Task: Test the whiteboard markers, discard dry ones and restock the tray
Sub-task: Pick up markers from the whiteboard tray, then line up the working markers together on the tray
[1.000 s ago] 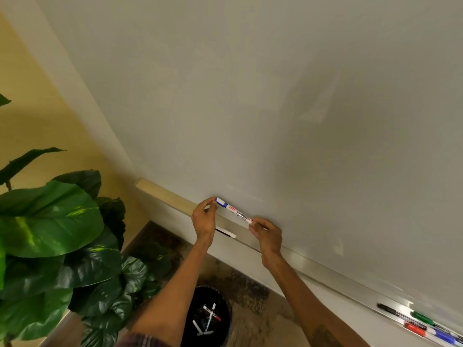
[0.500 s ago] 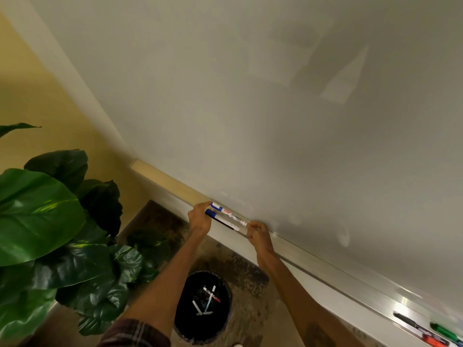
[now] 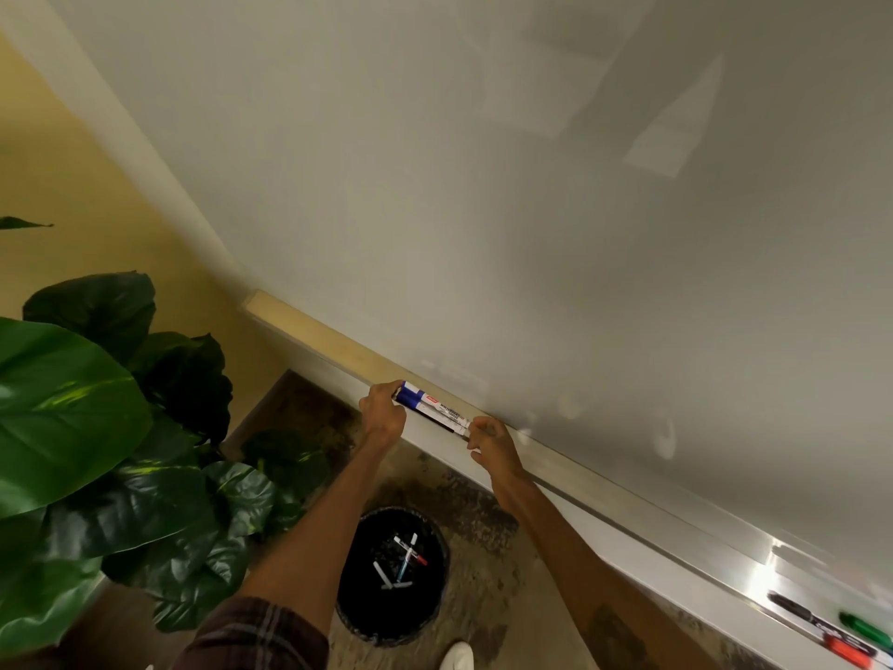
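At the foot of a whiteboard (image 3: 483, 186), the left hand (image 3: 381, 418) curls round the blue caps of two markers (image 3: 435, 411), the right hand (image 3: 493, 447) pinching their other ends, apparently laying them on the tray (image 3: 700, 536); next, both grips should loosen gently, bin (image 3: 394, 616) waiting below the wrists

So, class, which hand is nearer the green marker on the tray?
Right. The right hand is along the tray toward the green marker; the left hand grips the blue-capped markers beyond it, farther off.
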